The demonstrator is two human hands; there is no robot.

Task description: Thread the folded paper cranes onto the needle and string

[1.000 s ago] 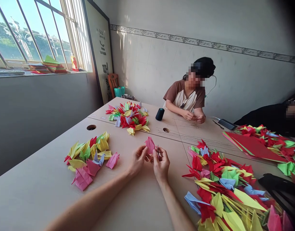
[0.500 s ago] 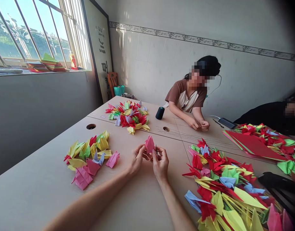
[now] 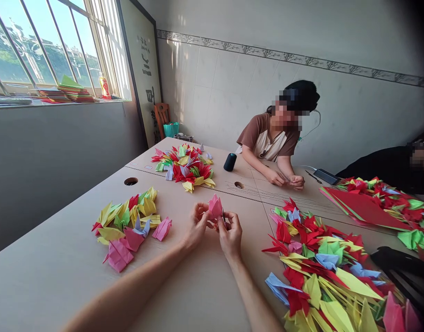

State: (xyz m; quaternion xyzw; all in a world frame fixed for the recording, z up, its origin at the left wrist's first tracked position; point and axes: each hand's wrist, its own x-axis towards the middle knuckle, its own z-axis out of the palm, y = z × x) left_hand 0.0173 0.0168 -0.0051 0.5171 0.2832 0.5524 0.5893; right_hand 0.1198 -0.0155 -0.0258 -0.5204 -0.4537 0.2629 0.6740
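Observation:
A pink origami piece (image 3: 215,206), shaped like a flower bud, stands upright between my hands above the table. My left hand (image 3: 198,223) is closed, its fingers curled and its thumb at the left edge of the pink paper. With thumb and fingers my right hand (image 3: 230,230) pinches the lower right part of the same piece. A thin, dark, pointed thing sticks up beside the paper from my right fingers; I cannot make out its kind. Something small and reddish shows below the paper, partly hidden. Left of my hands lies a loose pink folded paper (image 3: 162,229).
Piles of coloured origami lie at left (image 3: 128,214), far middle (image 3: 186,166) and right (image 3: 329,267). A dark thread spool (image 3: 229,162) stands beyond my hands, near long threads and a table hole (image 3: 238,185). Across the table, a co-worker (image 3: 267,143) handles something thin.
My left fingers have shifted slightly up and left, and the pink piece has tilted a little. The co-worker's hands have moved slightly to the right.

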